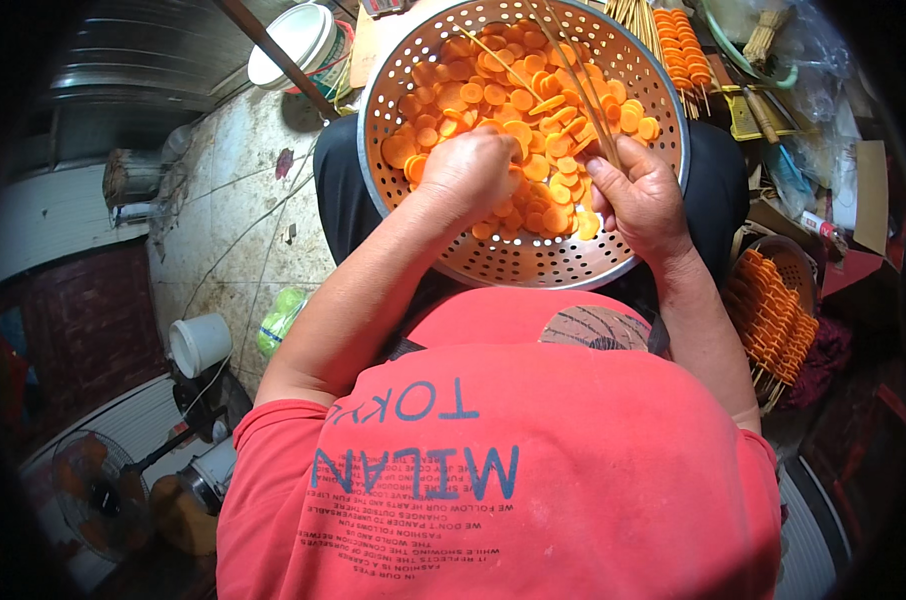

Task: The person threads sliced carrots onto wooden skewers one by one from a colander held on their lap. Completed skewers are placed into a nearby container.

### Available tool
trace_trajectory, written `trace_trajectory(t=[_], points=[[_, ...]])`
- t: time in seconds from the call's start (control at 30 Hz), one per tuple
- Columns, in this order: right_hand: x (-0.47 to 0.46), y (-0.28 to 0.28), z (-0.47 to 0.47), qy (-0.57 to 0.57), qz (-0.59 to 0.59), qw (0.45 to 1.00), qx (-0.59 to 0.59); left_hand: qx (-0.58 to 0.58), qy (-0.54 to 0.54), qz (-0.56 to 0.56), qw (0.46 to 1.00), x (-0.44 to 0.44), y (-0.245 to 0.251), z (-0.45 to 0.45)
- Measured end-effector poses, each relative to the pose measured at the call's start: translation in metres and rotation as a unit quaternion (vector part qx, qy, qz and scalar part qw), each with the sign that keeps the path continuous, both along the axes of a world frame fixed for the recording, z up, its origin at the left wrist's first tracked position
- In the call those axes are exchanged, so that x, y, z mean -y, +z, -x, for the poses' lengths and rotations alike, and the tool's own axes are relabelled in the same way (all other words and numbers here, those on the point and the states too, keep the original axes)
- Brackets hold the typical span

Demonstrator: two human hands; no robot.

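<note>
A perforated metal colander (550,274) rests on my lap, holding a heap of round carrot slices (498,94). My left hand (471,172) is down in the heap with its fingers curled. Slices lie against its fingertips, but I cannot tell whether it grips any. At the colander's right side, my right hand (640,196) is closed around several thin bamboo skewers (584,86) that slant up over the far rim. Another skewer (501,64) points to the upper left, and a row of edge-on slices (561,116) between it and my right hand appears threaded on it.
Finished carrot skewers (682,49) lie beyond the colander by loose bamboo sticks (633,19). More are stacked in a basket (772,315) at my right. A wooden-handled tool (760,116) lies nearby. White buckets (201,345) and a fan (100,487) stand on the left.
</note>
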State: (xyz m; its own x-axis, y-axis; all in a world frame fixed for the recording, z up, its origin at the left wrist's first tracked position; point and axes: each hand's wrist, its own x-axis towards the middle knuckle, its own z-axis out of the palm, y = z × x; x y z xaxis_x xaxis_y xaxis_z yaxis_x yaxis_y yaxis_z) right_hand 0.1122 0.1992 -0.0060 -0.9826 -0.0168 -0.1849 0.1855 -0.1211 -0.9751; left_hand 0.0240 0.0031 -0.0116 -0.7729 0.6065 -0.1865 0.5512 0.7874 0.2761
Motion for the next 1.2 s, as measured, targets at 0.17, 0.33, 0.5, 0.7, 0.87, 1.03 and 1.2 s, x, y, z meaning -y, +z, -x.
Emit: trace_trajectory(t=[0.17,0.33,0.5,0.7,0.87,1.03,1.2], points=[[0.002,0.002,0.000,-0.004,-0.004,1.000,-0.004,0.088,-0.013,0.053,0.995,-0.003,0.007,0.000],[0.000,0.001,0.000,0.003,-0.021,1.000,-0.008,0.241,0.096,-0.142,0.955,0.012,0.015,0.002],[-0.001,0.000,0.000,0.010,-0.025,1.000,-0.001,0.277,0.184,-0.197,0.922,0.021,0.021,0.015],[0.000,0.001,0.001,0.020,-0.016,1.000,-0.002,0.369,0.313,-0.410,0.773,0.022,0.018,0.015],[0.000,0.005,0.000,0.047,-0.043,0.998,-0.005,0.368,0.362,-0.564,0.644,0.027,0.021,0.026],[0.000,0.007,0.000,0.044,-0.044,0.998,-0.002,0.351,0.309,-0.474,0.746,0.032,0.024,0.030],[-0.001,0.003,0.000,0.044,-0.040,0.998,0.004,0.306,0.205,-0.188,0.910,0.030,0.043,0.025]])
